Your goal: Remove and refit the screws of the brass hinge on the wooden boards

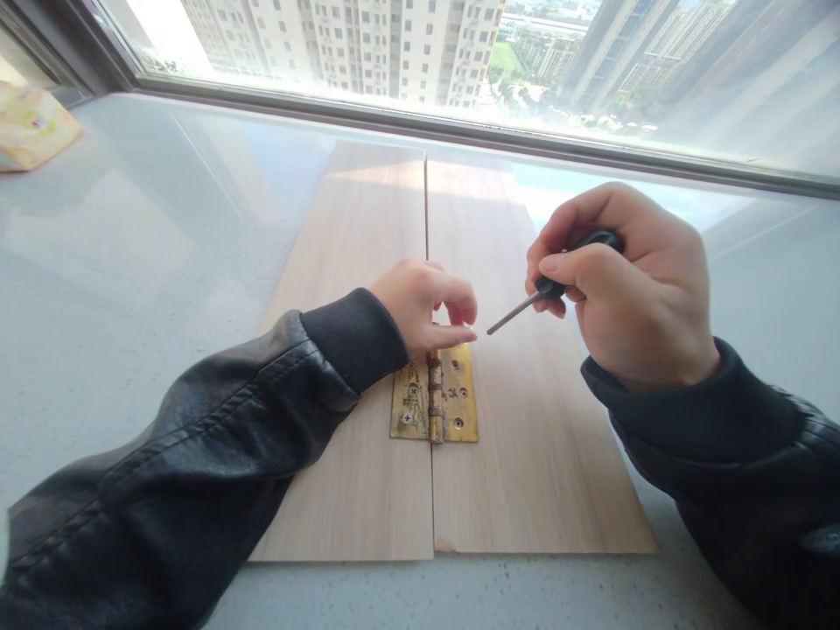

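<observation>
1. Gripping a screwdriver [549, 286] by its black handle in the right hand [630, 289], with fingers curled snugly round and thumb laid along the handle.
2. Slanting the metal shaft [513, 313] down and leftward, with its tip in the air over the right board [531, 455], just beside the left fingertips but apart from them.
3. Holding the left hand [420, 302] over the far end of a brass hinge [436, 398], with thumb and forefinger bent almost together; cannot tell if pinching something small or touching the metal.
4. Lying across the seam between the left board [347, 499] and the right board, near the middle: the hinge, opened flat, with its worn knuckle along the gap.
5. Showing in the hinge's left leaf: two cross-head screws [407, 419]; in its right leaf: three screw holes [458, 423].
6. Resting beneath both pale wood-grain boards: a speckled white countertop [118, 367].
7. Running along the far side: a dark window frame [315, 107], with tall buildings [407, 52] beyond the glass.
8. Sitting at far left, well apart from the boards: an orange-yellow packet [36, 129].
9. Covering both arms: black sleeves [223, 411] with ribbed cuffs.
</observation>
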`<state>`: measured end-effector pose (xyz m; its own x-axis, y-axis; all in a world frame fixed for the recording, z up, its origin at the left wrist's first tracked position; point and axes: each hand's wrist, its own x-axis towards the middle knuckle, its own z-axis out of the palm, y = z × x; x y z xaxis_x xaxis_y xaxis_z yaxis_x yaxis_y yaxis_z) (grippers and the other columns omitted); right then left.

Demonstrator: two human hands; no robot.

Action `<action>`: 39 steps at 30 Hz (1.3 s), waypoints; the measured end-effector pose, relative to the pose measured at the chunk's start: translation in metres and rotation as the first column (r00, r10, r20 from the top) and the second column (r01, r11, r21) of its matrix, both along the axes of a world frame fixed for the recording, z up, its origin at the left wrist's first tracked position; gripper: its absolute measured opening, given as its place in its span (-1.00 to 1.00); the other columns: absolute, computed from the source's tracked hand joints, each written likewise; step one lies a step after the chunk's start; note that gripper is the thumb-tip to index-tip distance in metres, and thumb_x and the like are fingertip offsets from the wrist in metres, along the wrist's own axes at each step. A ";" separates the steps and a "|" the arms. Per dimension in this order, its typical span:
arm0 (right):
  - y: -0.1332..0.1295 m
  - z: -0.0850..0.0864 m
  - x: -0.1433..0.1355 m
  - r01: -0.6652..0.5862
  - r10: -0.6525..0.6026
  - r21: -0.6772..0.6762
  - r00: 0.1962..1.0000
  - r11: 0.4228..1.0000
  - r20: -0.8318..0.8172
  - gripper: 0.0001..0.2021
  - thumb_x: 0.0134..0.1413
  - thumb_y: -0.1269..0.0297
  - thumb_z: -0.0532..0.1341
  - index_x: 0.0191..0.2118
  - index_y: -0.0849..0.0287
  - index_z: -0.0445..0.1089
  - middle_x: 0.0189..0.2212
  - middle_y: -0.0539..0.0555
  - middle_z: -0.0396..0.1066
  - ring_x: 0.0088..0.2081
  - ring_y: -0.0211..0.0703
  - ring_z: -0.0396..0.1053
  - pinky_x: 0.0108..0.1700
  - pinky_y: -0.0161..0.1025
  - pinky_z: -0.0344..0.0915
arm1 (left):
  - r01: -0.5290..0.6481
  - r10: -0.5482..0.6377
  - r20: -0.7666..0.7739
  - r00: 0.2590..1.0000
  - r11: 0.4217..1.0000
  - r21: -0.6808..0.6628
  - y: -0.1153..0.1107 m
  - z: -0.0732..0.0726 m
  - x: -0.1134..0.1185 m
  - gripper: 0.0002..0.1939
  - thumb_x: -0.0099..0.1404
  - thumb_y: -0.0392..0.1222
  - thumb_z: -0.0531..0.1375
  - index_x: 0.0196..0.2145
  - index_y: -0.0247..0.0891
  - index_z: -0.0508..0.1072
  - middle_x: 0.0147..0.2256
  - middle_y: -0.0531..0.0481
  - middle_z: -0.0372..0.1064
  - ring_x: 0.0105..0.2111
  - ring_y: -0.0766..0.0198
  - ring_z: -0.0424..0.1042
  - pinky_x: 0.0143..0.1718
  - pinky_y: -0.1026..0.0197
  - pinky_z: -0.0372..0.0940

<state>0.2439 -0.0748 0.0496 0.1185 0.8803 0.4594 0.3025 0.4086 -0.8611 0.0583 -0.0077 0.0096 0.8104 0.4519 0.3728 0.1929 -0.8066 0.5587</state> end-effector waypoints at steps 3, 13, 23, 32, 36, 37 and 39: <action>-0.002 0.001 0.000 -0.013 0.013 0.031 1.000 0.999 0.003 -0.79 -0.12 0.62 0.17 -0.43 0.14 0.37 -0.59 -0.07 0.37 -0.64 -0.33 0.25 -0.67 -0.30 0.05 | 0.026 -0.028 0.035 0.999 0.999 0.036 0.001 -0.001 0.001 -0.86 0.24 -0.17 0.35 -0.42 -0.29 0.58 -0.46 0.05 0.56 -0.43 0.34 0.39 -0.24 0.27 0.27; -0.007 0.002 -0.003 -0.042 0.036 0.052 0.993 0.998 0.110 -0.80 -0.05 0.60 0.21 -0.40 0.10 0.37 -0.54 -0.09 0.37 -0.59 -0.33 0.32 -0.62 -0.26 0.14 | 0.052 -0.055 0.022 0.998 0.994 0.094 0.001 0.002 0.001 -0.85 0.25 -0.18 0.35 -0.44 -0.28 0.62 -0.47 0.03 0.57 -0.45 0.34 0.40 -0.30 0.27 0.28; -0.008 0.000 0.001 -0.012 -0.016 0.083 0.944 0.997 0.330 -0.81 0.02 0.57 0.21 -0.35 0.09 0.34 -0.48 -0.09 0.37 -0.55 -0.35 0.31 -0.54 -0.28 0.22 | 0.061 -0.063 0.018 0.998 0.992 0.114 0.001 0.003 0.000 -0.86 0.26 -0.20 0.33 -0.42 -0.29 0.63 -0.46 0.03 0.57 -0.44 0.34 0.41 -0.31 0.28 0.29; -0.017 0.013 -0.001 -0.236 0.054 0.199 0.762 0.951 0.646 -0.87 0.16 0.35 0.28 -0.18 0.07 0.35 -0.33 -0.03 0.49 -0.41 -0.27 0.43 -0.43 -0.23 0.30 | 0.069 -0.072 0.041 0.997 0.995 0.066 0.001 -0.002 0.000 -0.83 0.28 -0.20 0.27 -0.44 -0.25 0.62 -0.42 0.00 0.57 -0.41 0.29 0.41 -0.25 0.22 0.31; -0.016 0.037 -0.003 -0.358 0.252 -0.007 0.645 0.934 0.721 -0.71 0.20 0.49 0.03 -0.08 0.12 0.43 -0.15 0.05 0.49 -0.20 -0.19 0.42 -0.24 -0.17 0.33 | 0.044 -0.047 0.066 0.997 0.998 0.048 0.000 -0.005 0.001 -0.85 0.25 -0.22 0.28 -0.46 -0.22 0.61 -0.47 0.02 0.56 -0.42 0.29 0.42 -0.15 0.16 0.34; -0.015 0.043 -0.002 -0.374 0.277 -0.040 0.608 0.927 0.744 -0.68 0.19 0.51 0.01 -0.11 0.12 0.46 -0.16 0.05 0.49 -0.21 -0.18 0.42 -0.24 -0.16 0.32 | 0.039 -0.042 0.071 0.997 0.998 0.043 -0.001 -0.005 0.001 -0.86 0.24 -0.22 0.29 -0.47 -0.22 0.61 -0.47 0.02 0.55 -0.42 0.28 0.42 -0.15 0.16 0.34; -0.013 0.051 -0.001 -0.385 0.284 -0.062 0.552 0.921 0.784 -0.70 0.25 0.43 0.02 -0.16 0.11 0.51 -0.20 0.05 0.52 -0.29 -0.18 0.42 -0.34 -0.16 0.27 | 0.036 -0.038 0.083 0.996 0.999 0.030 -0.001 -0.006 0.001 -0.87 0.22 -0.22 0.30 -0.46 -0.21 0.62 -0.47 0.01 0.56 -0.41 0.27 0.44 -0.21 0.18 0.35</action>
